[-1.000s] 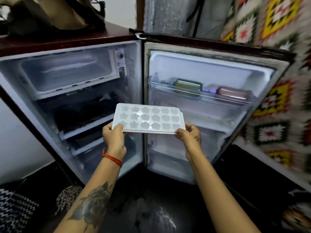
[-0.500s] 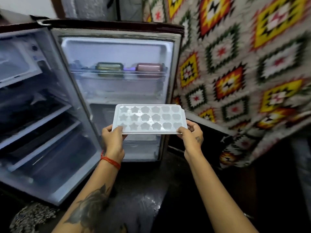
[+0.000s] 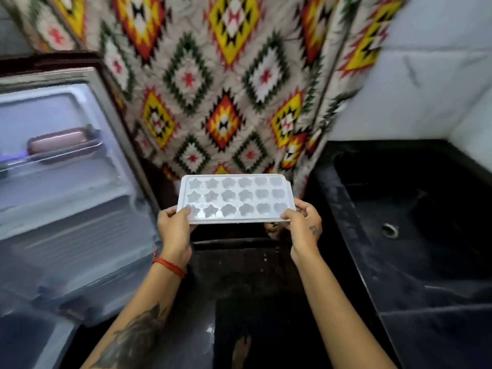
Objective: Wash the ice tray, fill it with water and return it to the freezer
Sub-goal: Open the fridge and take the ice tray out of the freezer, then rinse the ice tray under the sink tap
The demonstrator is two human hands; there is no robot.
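Item one, as I see it from the head view: a white ice tray (image 3: 235,198), held level in mid-air at centre frame, cavities facing up. I count three rows of six moulds, star shapes on the left, rounder flower and heart shapes toward the right; whether they hold anything I cannot tell. Item two: left hand (image 3: 174,230), its grip closed on the tray's near left corner, thumb lying on the top face over the nearest star mould, fingers under the rim. A red thread band (image 3: 168,263) circles that wrist, and a dark tattoo shows on the forearm. Item three: right hand (image 3: 302,227), its grip closed on the near right corner, thumb on the top edge, fingers curled beneath; a small mark sits on its back. Item four: open fridge door (image 3: 80,209), left of the tray, inner side showing, with a pinkish-brown container (image 3: 57,142) lying in an upper door shelf. Item five: a hanging cloth (image 3: 213,83) with diamond patterns in red, yellow, green and white, on the far side behind the tray. Item six: a black sink (image 3: 415,222) set in a dark table on the right, its drain (image 3: 389,230) visible, well apart from the tray. White wall tiles (image 3: 426,89) stand behind the sink. Dark glossy floor (image 3: 239,302) lies below the arms.
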